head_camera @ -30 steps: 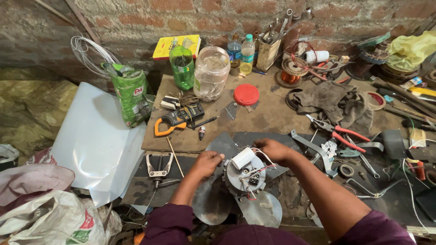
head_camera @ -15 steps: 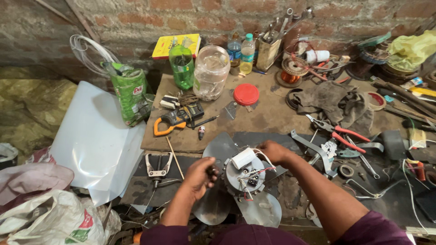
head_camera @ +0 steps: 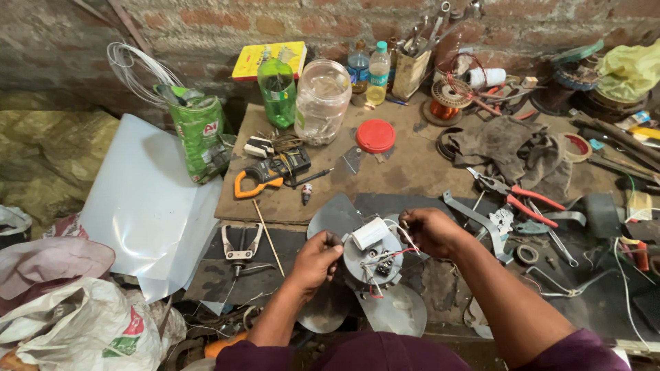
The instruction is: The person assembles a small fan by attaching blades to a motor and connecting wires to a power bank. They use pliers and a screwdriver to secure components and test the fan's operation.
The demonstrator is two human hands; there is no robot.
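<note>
A small grey fan motor (head_camera: 371,260) with metal blades lies on the low workbench before me. A white cylindrical capacitor (head_camera: 370,232) sits on top of it, with red and white wires trailing off. My left hand (head_camera: 316,260) pinches a thin wire at the motor's left side. On the right, my right hand (head_camera: 427,231) pinches wire ends just above the motor's upper right edge. Both forearms reach in from the bottom of the view.
An orange clamp meter (head_camera: 271,173), a red lid (head_camera: 375,135), a clear plastic jar (head_camera: 322,102), green bottles (head_camera: 278,89), red-handled pliers (head_camera: 526,198), a grey rag (head_camera: 509,148) and a copper wire spool (head_camera: 445,99) lie about. White sheet (head_camera: 148,206) at left, brick wall behind.
My left hand has moved in from the left blade to the motor's side and now pinches a wire. The right hand stays at the motor's upper right.
</note>
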